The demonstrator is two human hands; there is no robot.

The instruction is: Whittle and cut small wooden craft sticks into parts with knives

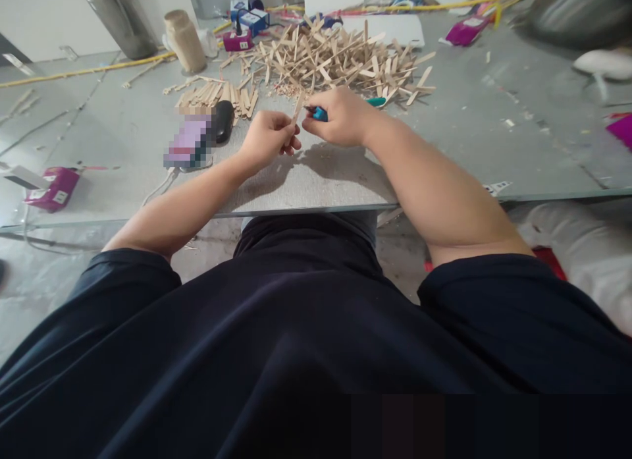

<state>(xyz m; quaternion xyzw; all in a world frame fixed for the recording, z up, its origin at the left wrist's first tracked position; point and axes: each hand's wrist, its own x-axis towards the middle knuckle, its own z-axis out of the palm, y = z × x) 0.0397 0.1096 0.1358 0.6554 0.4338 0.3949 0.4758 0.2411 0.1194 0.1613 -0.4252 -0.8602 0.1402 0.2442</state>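
Observation:
Pinched upright in my left hand (270, 137) is a flat wooden craft stick (297, 107). My right hand (340, 116) is closed around a small blue-handled tool (320, 114) with a dark tip, which points at the stick from the right. Whether the tip touches the stick I cannot tell. A teal piece (376, 102) shows behind my right wrist; it may be part of the tool or a separate thing. Just beyond my hands lies a large loose heap of craft sticks (340, 60), with small wood chips (289, 90) at its near edge.
Left of my hands lie a smaller row of sticks (224, 95), a black rounded object (224, 122) and a phone (188, 140) with a cable. A jar (184, 43) stands behind them. Purple boxes (53, 189) and a yellow cord (99, 69) lie about the table (306, 189).

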